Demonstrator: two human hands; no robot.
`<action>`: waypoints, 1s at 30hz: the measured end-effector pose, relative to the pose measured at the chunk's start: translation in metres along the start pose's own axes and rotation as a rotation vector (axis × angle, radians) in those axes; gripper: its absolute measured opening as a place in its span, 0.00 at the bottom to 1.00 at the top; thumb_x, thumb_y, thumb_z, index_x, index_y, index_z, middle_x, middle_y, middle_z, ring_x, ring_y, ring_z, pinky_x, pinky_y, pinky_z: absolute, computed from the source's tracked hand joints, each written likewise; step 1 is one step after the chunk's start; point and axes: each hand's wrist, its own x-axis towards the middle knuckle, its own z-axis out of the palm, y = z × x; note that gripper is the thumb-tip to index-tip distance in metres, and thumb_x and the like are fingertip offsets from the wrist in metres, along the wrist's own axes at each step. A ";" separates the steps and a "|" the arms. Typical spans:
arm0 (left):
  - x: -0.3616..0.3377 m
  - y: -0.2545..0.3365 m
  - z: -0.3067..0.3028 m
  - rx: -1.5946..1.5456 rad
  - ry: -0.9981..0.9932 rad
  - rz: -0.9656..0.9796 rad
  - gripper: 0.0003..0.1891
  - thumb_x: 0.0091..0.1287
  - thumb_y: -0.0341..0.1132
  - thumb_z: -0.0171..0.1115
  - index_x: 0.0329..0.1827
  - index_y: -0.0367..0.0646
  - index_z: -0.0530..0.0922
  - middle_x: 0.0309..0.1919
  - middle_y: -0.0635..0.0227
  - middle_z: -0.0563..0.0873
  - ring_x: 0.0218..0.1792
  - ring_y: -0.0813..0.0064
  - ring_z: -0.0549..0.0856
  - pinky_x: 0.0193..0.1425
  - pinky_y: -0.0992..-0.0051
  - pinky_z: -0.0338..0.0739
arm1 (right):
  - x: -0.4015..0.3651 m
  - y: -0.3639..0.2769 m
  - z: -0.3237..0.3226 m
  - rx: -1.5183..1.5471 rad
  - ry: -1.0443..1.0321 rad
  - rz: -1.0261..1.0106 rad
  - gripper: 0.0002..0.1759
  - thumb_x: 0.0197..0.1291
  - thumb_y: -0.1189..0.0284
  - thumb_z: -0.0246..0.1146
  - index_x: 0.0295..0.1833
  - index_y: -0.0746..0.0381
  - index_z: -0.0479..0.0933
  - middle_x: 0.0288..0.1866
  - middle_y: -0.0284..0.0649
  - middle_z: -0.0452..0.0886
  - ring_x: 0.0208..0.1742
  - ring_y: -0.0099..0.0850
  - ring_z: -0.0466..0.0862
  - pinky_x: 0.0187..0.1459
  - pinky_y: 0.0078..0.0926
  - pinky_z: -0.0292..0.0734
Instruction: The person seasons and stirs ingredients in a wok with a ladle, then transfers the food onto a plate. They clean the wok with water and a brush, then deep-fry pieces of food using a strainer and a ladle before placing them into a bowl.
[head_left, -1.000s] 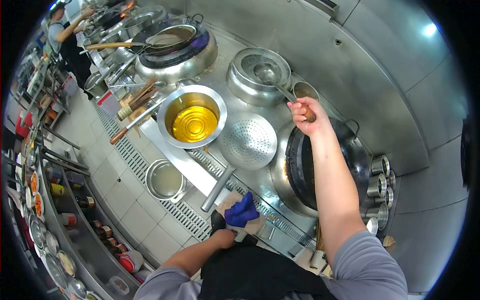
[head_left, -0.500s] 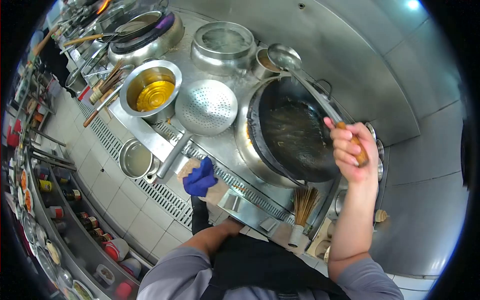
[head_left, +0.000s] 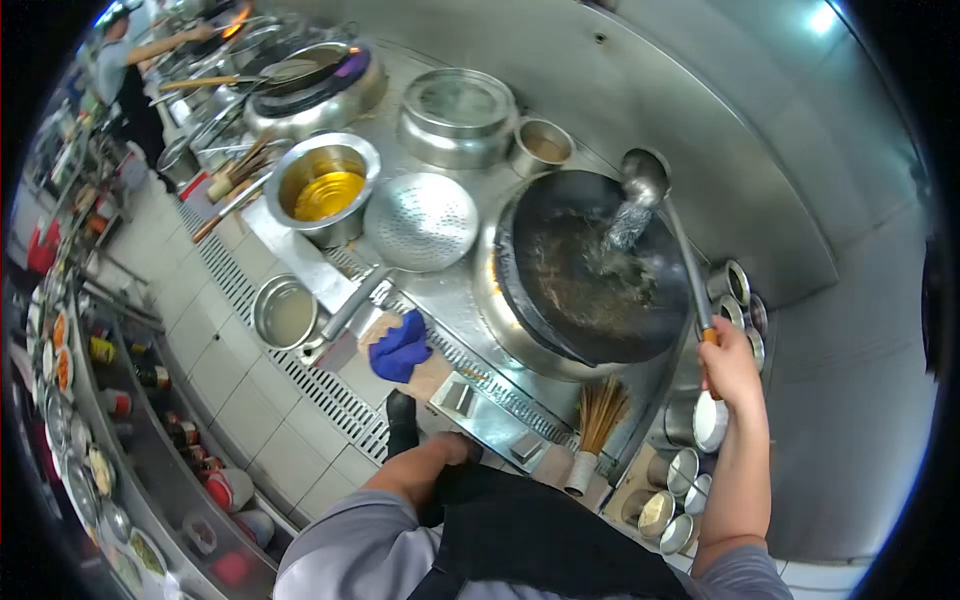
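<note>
**Right hand** (head_left: 731, 366): sitting at the right of the frame, clenching around the wooden end of a long ladle (head_left: 645, 177). It is holding the handle so that it slants up and left, with the bowl hanging over the far rim of the wok.

**Ladle:** its bowl is tipping, and a stream of water is falling from it into the wok (head_left: 590, 275).

**Wok:** dark, sitting in its burner ring at centre right, with liquid splashing inside.

**Left hand** (head_left: 452, 447): hanging low at bottom centre, against the black apron (head_left: 540, 550) and the front edge of the tabletop (head_left: 500, 430). Its grip is not readable.

**Surrounding items:**
- A perforated skimmer (head_left: 421, 221) is lying just left of the wok.
- A steel pot of yellow oil (head_left: 325, 186) is standing beside the skimmer.
- A blue cloth (head_left: 400, 346) is lying below the skimmer's handle.
- A bamboo brush (head_left: 598, 415) is standing below the wok.
- Seasoning cups (head_left: 733, 282) are lining the right edge.

**Upper left:** another person (head_left: 118, 62) is working at a far burner.
</note>
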 end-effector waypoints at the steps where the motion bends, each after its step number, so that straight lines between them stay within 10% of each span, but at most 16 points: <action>1: -0.045 -0.003 -0.019 -0.125 0.079 -0.096 0.28 0.61 0.36 0.54 0.68 0.47 0.67 0.60 0.56 0.77 0.61 0.59 0.77 0.63 0.62 0.71 | 0.000 -0.019 0.004 -0.027 0.052 0.021 0.18 0.52 0.79 0.52 0.51 0.69 0.71 0.22 0.34 0.71 0.11 0.22 0.69 0.12 0.21 0.64; 9: -0.188 -0.110 0.098 -0.624 0.271 -0.747 0.20 0.62 0.35 0.52 0.59 0.46 0.75 0.55 0.57 0.81 0.58 0.60 0.80 0.59 0.62 0.75 | 0.125 -0.125 0.096 0.450 -0.172 -0.158 0.02 0.57 0.74 0.54 0.33 0.61 0.69 0.19 0.32 0.72 0.09 0.21 0.67 0.10 0.19 0.59; 17: -0.300 -0.074 0.229 -1.123 0.247 -1.067 0.18 0.58 0.32 0.55 0.50 0.38 0.81 0.53 0.52 0.82 0.55 0.55 0.80 0.57 0.60 0.75 | 0.340 -0.151 0.278 -0.009 -0.215 -0.155 0.08 0.55 0.70 0.57 0.28 0.61 0.69 0.14 0.31 0.65 0.08 0.23 0.61 0.12 0.23 0.57; 21: -0.306 -0.065 0.245 -1.253 0.244 -1.154 0.16 0.61 0.32 0.55 0.51 0.41 0.82 0.55 0.55 0.81 0.57 0.56 0.80 0.58 0.60 0.75 | 0.361 -0.164 0.276 0.858 -0.708 0.202 0.08 0.59 0.73 0.56 0.39 0.67 0.71 0.20 0.32 0.67 0.16 0.19 0.67 0.15 0.19 0.59; 24: -0.287 -0.079 0.255 -1.241 0.309 -1.078 0.18 0.57 0.34 0.55 0.48 0.36 0.82 0.52 0.49 0.82 0.53 0.54 0.81 0.56 0.59 0.76 | 0.402 -0.162 0.258 1.130 -0.891 0.262 0.27 0.63 0.76 0.54 0.61 0.81 0.53 0.29 0.34 0.68 0.22 0.19 0.69 0.17 0.17 0.61; 30: -0.275 -0.093 0.156 -1.062 0.580 -1.007 0.15 0.58 0.32 0.55 0.46 0.40 0.83 0.50 0.52 0.83 0.53 0.57 0.82 0.55 0.60 0.77 | 0.330 -0.153 0.194 1.344 -0.987 0.242 0.25 0.66 0.78 0.48 0.63 0.80 0.52 0.30 0.34 0.64 0.23 0.20 0.66 0.19 0.17 0.59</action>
